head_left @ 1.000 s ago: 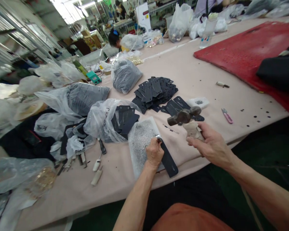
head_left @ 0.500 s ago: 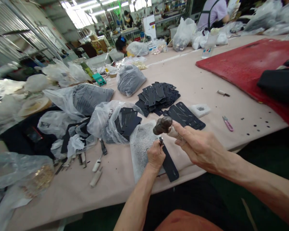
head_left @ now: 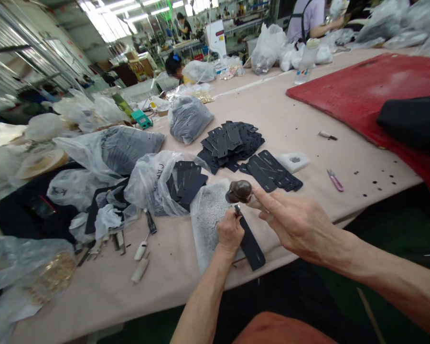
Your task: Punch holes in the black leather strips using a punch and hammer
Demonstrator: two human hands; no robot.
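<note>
Here, left fingers (head_left: 231,231) clamped on metal punch (head_left: 237,209), right fingers (head_left: 264,204) wrapped round hammer (head_left: 238,191).

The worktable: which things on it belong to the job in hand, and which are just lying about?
Seemingly in use:
hammer, in the right hand
metal tool, in the left hand
dark strip, by the left hand
pale speckled slab

Seemingly lying about:
pink-handled snips
red board
teal box
clear bottle
</note>
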